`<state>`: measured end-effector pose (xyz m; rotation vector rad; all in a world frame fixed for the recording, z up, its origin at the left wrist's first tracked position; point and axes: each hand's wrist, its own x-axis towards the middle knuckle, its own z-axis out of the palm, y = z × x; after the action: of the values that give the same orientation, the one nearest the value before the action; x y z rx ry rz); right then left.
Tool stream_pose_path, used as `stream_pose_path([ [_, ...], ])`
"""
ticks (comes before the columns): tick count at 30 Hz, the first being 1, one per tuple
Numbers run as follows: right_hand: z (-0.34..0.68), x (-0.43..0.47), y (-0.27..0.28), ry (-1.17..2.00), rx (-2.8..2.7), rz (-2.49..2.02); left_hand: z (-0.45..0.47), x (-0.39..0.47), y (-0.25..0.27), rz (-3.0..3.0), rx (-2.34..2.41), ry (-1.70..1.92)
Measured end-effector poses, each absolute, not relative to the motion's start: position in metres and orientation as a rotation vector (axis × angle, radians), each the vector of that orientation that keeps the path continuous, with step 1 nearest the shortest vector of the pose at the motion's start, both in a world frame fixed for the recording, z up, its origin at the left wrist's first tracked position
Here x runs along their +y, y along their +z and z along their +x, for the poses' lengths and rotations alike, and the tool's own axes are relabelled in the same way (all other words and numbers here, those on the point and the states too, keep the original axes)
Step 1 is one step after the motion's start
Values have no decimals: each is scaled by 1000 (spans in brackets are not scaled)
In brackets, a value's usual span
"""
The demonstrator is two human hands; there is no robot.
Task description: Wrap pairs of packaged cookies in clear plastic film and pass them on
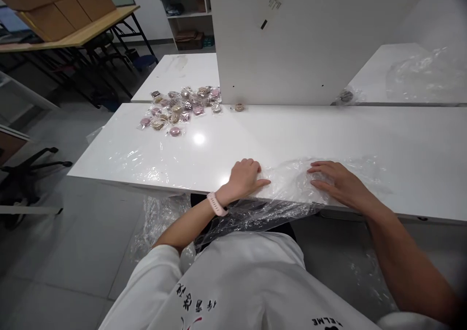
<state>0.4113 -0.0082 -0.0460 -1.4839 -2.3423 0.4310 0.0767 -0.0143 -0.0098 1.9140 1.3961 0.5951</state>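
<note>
Clear plastic film (286, 180) lies crumpled along the front of the white table and hangs over its edge towards my lap. At its left end my left hand (245, 178) rests on the tabletop, fingers bent and thumb held apart, with nothing visible in it. My right hand (337, 182) touches the right part of the film; its fingers are stretched out and apart from the thumb. Farther off on the left is a loose pile of small round pieces in clear wrappers (175, 109), pink, tan and purplish. One tan wrapped piece (239, 107) sits near the upright panel.
A tall white panel (284, 43) rises behind the table (277, 130). More clear film (430, 75) lies at the back right, with a dark wrapped piece (346, 95) beside the panel. Cardboard boxes (58, 9) stand on a wooden table at the far left. Film (158, 220) also hangs below the front edge.
</note>
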Motion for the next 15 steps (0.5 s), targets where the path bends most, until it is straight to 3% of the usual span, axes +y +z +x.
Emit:
stream_pose_path([
  [6,429,-32,-13,359,-2190,-1500,96,33,-16,1826,1398,591],
  [11,450,-50,15,159,-1984,-1491,34,92,15,1529,1531,947],
  [15,462,-32,14,79,-2173,-1515,11,119,24,1540,1637,1134],
])
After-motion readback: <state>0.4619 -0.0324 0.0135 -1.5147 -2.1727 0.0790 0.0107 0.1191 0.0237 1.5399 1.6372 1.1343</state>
